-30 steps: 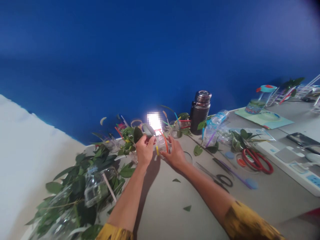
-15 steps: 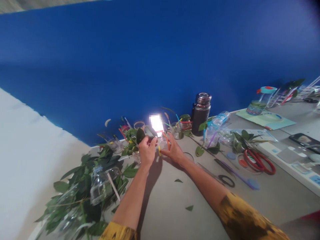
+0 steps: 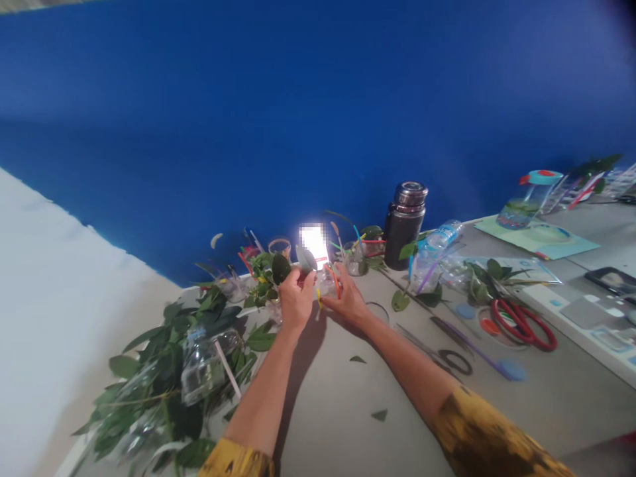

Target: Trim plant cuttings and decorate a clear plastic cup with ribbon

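The dark green leaf (image 3: 281, 269) sits pinched in your left hand's (image 3: 297, 299) closed fingers at 12 o'clock; your right hand (image 3: 348, 301), half-curled, steadies a clear cup (image 3: 326, 283); more leafy sprigs (image 3: 149, 391) lie at 10 o'clock.

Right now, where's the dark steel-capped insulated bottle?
Head view: the insulated bottle stands at the table's back edge, up-right of the right hand, beside a clear plastic water bottle.
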`<state>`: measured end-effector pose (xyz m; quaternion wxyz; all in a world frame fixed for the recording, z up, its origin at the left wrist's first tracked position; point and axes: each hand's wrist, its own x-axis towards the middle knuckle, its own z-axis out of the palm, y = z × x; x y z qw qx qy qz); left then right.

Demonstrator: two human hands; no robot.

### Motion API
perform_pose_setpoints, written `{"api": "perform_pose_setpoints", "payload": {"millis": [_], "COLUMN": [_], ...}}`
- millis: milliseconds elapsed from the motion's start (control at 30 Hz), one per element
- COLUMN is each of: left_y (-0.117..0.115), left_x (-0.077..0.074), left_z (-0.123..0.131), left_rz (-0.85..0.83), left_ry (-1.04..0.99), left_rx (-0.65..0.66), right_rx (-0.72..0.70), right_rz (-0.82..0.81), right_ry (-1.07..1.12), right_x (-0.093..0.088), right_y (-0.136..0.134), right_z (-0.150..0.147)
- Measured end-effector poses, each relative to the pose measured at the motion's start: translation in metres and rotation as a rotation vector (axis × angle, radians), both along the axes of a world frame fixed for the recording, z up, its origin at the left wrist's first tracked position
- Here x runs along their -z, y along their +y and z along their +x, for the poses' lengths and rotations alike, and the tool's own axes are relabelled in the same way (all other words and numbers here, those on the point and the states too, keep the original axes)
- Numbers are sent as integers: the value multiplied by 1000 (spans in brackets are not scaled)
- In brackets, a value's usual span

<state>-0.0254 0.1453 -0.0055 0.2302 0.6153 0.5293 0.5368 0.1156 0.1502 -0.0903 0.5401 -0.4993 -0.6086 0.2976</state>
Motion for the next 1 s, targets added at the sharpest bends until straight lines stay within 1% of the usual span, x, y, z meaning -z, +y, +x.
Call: {"api": "perform_pose_setpoints", "payload": {"millis": [167,333,433,500,667,733,867,1000], "left_y": [2,-4,-8,-10,-15,-18,-28,-42], "left_x": [5,0,-1,1,7,7,5,-2], "left_z": [-1,-1,-2,-3,-8,-12,-23,-32], "left_rz": [-3,6,-6,-26,-71,-92,-164,-219], "left_ry": [29,150,179,167,90,104,162,205], "left_rx": [15,-19,-22,-5,117,144,158,136], "right_rx": [-3,-15,-19,-20,-39,-48,-71,-29], "right_rz": [-26,-27,-31,-33,-16,-15,-21,-86], "right_ry": [0,20,28,34,49,53,60,-14], "right_x": [-5,-8,-8,-8,-9,-10,-12,-19], "right_y": [-1,-3,-4,-5,-8,-9,-11,-21], "right_z": [1,3,3,3,6,7,12,23]}}
